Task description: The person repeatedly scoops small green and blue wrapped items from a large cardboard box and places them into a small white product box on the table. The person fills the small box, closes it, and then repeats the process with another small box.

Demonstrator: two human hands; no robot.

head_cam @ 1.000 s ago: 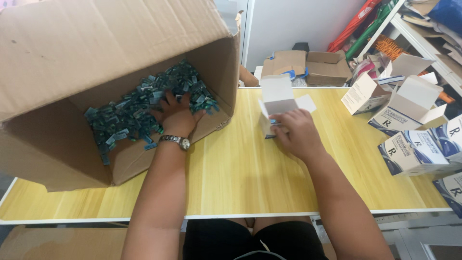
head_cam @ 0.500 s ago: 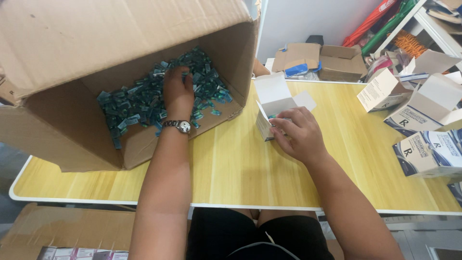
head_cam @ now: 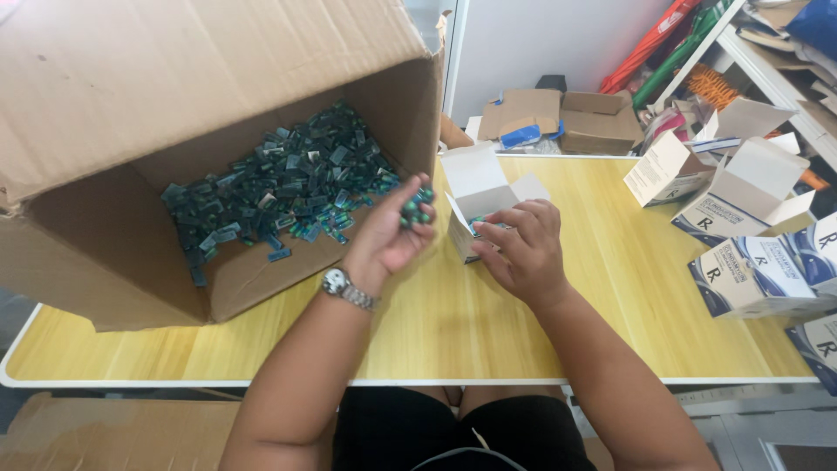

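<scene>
The left hand point(head_cam: 388, 234) has come out of the big cardboard box point(head_cam: 113, 105) since half a second ago. Now it is just left of the middle of the frame, above the yellow table point(head_cam: 418, 331). Its fingers are curled and pinching a bunch of small green pieces point(head_cam: 415, 209). The rest of the green pieces point(head_cam: 279, 187) lie in a heap inside the big box, at the upper left of the frame.

The right hand point(head_cam: 521, 253) is in the middle. Its fingers are bent and press on the small white box point(head_cam: 478, 196), which stands open with its flaps up. The two hands are near each other, and the bunch is just beside the white box's edge.

The big box lies on its side at the table's left edge. Printed cartons point(head_cam: 741, 262) crowd the right edge. The near part of the table is bare wood.
</scene>
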